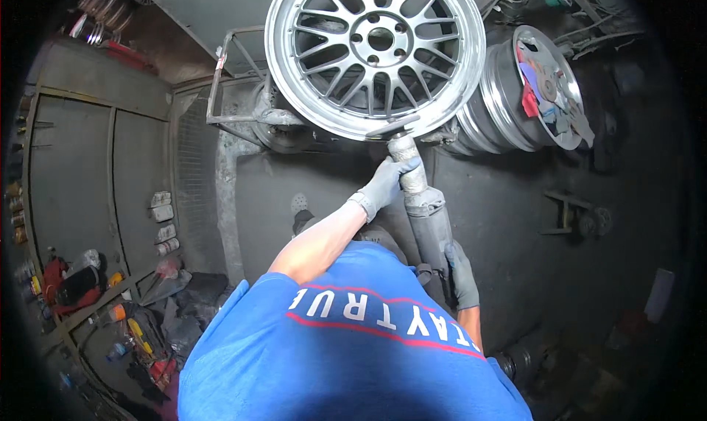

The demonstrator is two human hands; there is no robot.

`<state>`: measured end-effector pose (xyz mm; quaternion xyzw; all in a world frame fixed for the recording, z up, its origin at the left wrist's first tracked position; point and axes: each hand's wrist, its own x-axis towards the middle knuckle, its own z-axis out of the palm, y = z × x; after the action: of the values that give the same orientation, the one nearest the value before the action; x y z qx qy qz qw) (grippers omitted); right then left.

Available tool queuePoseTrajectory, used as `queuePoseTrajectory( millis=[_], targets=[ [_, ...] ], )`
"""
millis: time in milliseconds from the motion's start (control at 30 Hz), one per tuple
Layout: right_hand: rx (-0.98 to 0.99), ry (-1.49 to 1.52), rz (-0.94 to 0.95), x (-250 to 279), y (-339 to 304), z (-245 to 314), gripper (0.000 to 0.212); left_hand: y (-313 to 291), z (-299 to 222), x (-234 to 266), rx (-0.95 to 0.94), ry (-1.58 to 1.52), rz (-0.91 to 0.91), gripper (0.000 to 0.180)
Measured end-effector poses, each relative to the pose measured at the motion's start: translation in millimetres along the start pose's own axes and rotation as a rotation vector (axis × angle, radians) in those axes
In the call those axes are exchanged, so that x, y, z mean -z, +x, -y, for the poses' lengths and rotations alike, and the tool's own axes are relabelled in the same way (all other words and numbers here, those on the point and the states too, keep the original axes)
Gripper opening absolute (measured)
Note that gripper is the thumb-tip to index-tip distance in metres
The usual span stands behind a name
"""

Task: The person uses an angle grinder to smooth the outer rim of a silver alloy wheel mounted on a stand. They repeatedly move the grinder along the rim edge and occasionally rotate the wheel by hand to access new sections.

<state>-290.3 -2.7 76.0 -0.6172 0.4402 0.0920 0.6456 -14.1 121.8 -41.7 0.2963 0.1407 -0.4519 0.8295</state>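
Note:
In front of me a silver multi-spoke alloy wheel [352, 60] stands with its face toward me. I hold a long, dusty angle grinder [428, 226] that points at the wheel's lower rim. Its disc [392, 125] appears edge-on at or very close to the rim; contact cannot be made out. My left hand [386, 184], in a grey glove, wraps round the grinder's pale front part. Farther back, my right hand [463, 275], also gloved, grips the grinder's rear body near my right side.
Right of the wheel, polished rims [508, 93] lie on their sides, with coloured pads and discs [546, 89] on one. A metal frame [237, 78] stands at left. Bags and tools [158, 325] crowd the lower left. A small wheeled stand [578, 215] sits at right.

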Motion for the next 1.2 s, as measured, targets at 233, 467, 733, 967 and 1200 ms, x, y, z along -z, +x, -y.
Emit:
queuePoseTrajectory(
  millis=[233, 467, 733, 967, 1200],
  targets=[
    [-0.055, 0.249, 0.120, -73, 20, -63, 0.067, -45, -63, 41, -0.093, 0.149, -0.096, 0.044],
    [-0.042, 0.211, 0.203, -93, 23, -36, 0.065, -53, -82, 58, -0.155, 0.171, -0.140, 0.040],
    [0.033, 0.024, 0.092, 2, 23, -37, 0.061, -11, -6, 22, -0.069, 0.061, -0.019, 0.035],
    [0.052, 0.023, 0.015, 67, 22, -19, 0.066, 18, 31, -36, -0.032, 0.021, 0.070, 0.033],
    [0.017, -0.055, 0.114, 41, 33, 0, 0.068, -2, 17, -2, -0.089, -0.011, -0.018, 0.031]
  ],
)
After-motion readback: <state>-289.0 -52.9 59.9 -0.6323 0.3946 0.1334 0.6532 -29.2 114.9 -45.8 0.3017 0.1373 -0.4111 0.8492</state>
